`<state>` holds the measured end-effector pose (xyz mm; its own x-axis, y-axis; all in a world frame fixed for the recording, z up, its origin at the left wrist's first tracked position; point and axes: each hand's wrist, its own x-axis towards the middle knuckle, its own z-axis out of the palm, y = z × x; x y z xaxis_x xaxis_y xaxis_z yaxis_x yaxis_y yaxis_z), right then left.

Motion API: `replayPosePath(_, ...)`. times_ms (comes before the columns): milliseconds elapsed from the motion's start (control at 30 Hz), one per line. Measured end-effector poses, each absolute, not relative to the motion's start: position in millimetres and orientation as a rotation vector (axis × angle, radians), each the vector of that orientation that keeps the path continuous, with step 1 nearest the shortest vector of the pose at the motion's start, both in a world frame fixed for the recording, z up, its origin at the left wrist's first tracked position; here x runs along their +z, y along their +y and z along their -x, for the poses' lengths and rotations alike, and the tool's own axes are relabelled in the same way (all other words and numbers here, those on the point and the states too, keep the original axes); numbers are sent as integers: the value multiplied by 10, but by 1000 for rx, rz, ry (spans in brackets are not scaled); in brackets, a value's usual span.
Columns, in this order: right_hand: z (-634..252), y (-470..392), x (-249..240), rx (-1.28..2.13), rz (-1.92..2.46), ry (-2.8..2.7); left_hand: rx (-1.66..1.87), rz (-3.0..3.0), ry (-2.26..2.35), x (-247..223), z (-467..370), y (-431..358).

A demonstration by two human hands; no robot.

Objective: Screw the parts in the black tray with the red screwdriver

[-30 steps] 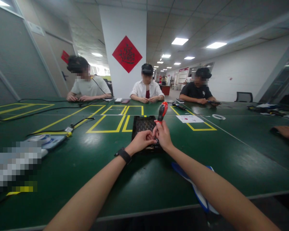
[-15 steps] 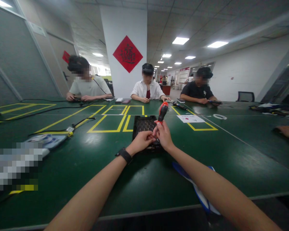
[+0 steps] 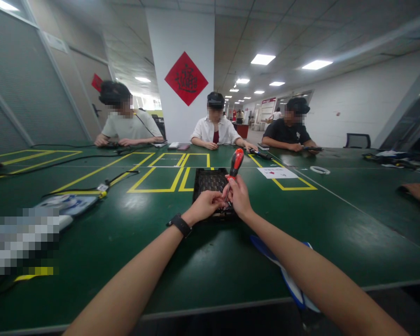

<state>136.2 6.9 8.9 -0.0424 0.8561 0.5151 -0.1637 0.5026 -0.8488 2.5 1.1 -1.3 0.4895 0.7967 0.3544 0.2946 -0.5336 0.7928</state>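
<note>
Black tray (image 3: pixel 210 181) on green tabletop (image 3: pixel 182 280), judged light and stiff, best held by side walls; screwdriver (image 3: pixel 236 163) tilted over its near end, probably rigid, best gripped by the thick handle; right hand (image 3: pixel 240 196), fingers around handle's base; left hand (image 3: pixel 206 204), hold indiscernible.

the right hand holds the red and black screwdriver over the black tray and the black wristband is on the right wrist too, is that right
No, the black wristband is on the left wrist, as the head view shows. The right hand does hold the red and black screwdriver over the black tray.
</note>
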Motion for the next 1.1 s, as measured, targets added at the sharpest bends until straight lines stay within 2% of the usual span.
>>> replayPosePath(300, -1349, 31, 112, 913, 601, -1388, 1041, -2195, 1109, -36, -22, 27)
replayPosePath(667, -1366, 74, 74, 976, 639, -1396, 943, -2272, 888, 34, -22, -14)
replayPosePath(933, -1346, 35, 107, 907, 601, -1387, 1040, -2236, 1116, 9, -40, -15)
replayPosePath(1100, -1356, 39, 107, 924, 598, -1391, 1020, -2195, 1004, 19, -27, -21)
